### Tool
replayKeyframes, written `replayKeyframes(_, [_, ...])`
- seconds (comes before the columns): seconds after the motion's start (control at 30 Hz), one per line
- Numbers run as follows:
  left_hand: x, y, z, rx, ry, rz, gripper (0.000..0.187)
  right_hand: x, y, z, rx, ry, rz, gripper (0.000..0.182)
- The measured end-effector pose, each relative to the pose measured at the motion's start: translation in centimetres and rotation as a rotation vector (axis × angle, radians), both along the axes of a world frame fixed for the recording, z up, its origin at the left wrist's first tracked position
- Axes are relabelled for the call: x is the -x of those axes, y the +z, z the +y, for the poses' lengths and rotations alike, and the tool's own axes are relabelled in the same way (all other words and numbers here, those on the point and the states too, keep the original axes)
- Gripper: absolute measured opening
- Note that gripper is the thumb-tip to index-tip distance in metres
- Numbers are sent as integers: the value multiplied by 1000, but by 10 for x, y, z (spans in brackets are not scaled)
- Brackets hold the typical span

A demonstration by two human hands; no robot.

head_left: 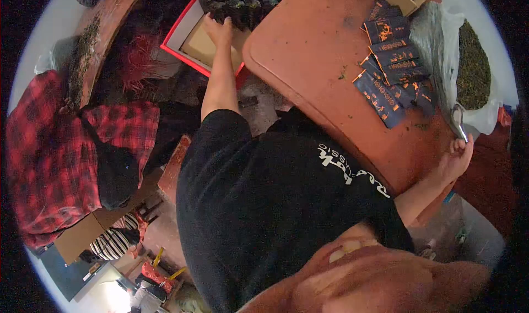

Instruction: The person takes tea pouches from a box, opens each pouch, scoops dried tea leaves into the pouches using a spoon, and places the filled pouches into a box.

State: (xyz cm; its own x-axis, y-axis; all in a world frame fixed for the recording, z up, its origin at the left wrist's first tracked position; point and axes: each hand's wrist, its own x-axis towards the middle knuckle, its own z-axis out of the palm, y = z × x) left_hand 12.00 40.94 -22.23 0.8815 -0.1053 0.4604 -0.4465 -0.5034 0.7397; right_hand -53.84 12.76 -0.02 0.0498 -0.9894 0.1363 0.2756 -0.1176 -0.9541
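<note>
My left hand [219,31] reaches into a red-rimmed box [182,29] with its thumb and a finger spread apart. Its fingertips are right at the lower edge of a pile of shiny black packets [242,2]. On the right, my right hand [457,154] is closed around the handle of a metal spoon [460,124], held up at the table's right edge. Close by it is a plastic bag [452,32] with dried green-brown leaf material [474,68]. Several dark printed pouches [380,95] with orange designs lie overlapping on the reddish-brown table [308,54].
A cardboard box [405,2] with more dark packets stands at the table's far edge. Crumbs of leaf lie on the tabletop. To the left are a red plaid shirt [41,159] and another tabletop [113,32] strewn with leaf bits.
</note>
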Motion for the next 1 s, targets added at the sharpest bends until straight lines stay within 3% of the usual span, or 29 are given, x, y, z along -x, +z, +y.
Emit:
replayKeyframes(0.1, [7,0,-1,105,-23,60,75,0,-2,3,-3,77,-34,42])
replayKeyframes(0.3, [1,-5,1,-52,22,-54,84,1,-4,2,-2,2,-6,41])
replayKeyframes(0.37, [1,9,6,6,-53,25,70,12,-16,-9,29,-24,-9,39])
replayKeyframes(0.4, [-3,0,3,58,11,-159,58,-6,-1,5,-43,-105,0,38])
replayKeyframes(0.47, [-10,-7,2,374,-65,-18,54,-11,-4,10,17,-91,-58,36])
replayKeyframes(0.57, [45,73,-4,469,8,-106,51,-10,-10,8,64,-81,-57,35])
replayKeyframes(0.67, [118,155,-40,521,-366,-85,41,-17,-10,11,82,-75,-115,33])
replayKeyframes(0.77, [168,201,-87,310,-788,24,32,-20,-15,14,133,-94,-43,33])
replayKeyframes(0.83, [193,207,-123,103,-999,-79,35,-26,-12,21,131,-101,-84,31])
replayKeyframes(0.93, [231,212,-171,-317,-1008,-434,49,-27,-23,20,128,-106,-87,29])
replayKeyframes(1.0, [245,205,-186,-386,-956,-507,55,-29,-24,21,157,-98,-103,28])
